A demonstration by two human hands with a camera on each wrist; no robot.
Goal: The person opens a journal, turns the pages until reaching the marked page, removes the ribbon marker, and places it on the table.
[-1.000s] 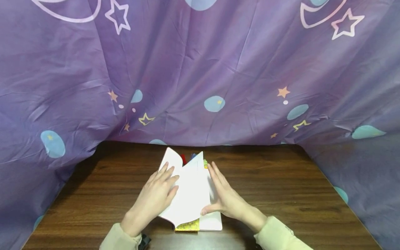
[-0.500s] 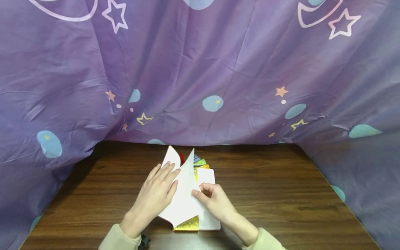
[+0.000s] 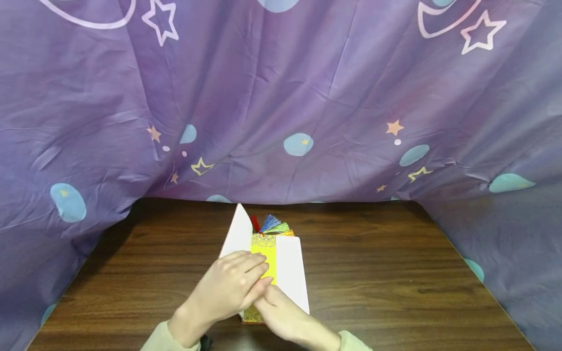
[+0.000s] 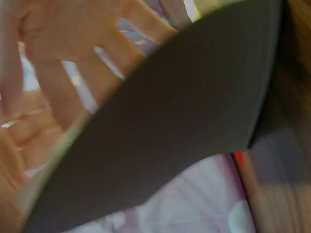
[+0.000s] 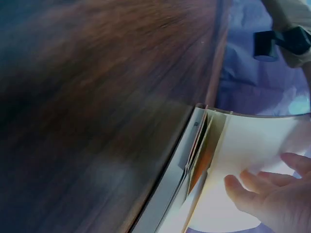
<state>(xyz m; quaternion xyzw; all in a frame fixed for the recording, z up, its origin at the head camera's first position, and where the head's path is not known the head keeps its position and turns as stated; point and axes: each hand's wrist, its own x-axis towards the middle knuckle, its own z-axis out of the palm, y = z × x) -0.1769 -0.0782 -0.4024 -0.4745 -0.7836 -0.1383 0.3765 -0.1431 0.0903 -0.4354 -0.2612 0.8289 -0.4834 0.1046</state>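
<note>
An open notebook with white pages [image 3: 291, 273] lies on the wooden table in the head view. Its left side [image 3: 238, 231] stands tilted up. Along the middle lies a yellow patterned bookmark [image 3: 263, 243], with red, blue, green and orange tassels [image 3: 272, 224] past the far edge. My left hand [image 3: 228, 282] reaches over the raised left side, fingers extended. From the right, my right hand [image 3: 283, 309] crosses the notebook, its fingers partly hidden behind the left hand. The right wrist view shows right-hand fingers [image 5: 248, 187] extended against a white page [image 5: 243, 145].
The brown wooden table [image 3: 373, 273] extends on both sides of the notebook. A purple curtain [image 3: 351, 97] with stars and moons hangs behind and beside it. A dark strap-like device [image 5: 282, 42] sits at the other wrist in the right wrist view.
My right hand pinched the white page and swung it left, over to the left hand. The yellow bookmark and its tassels now show. The left hand has shifted slightly.
</note>
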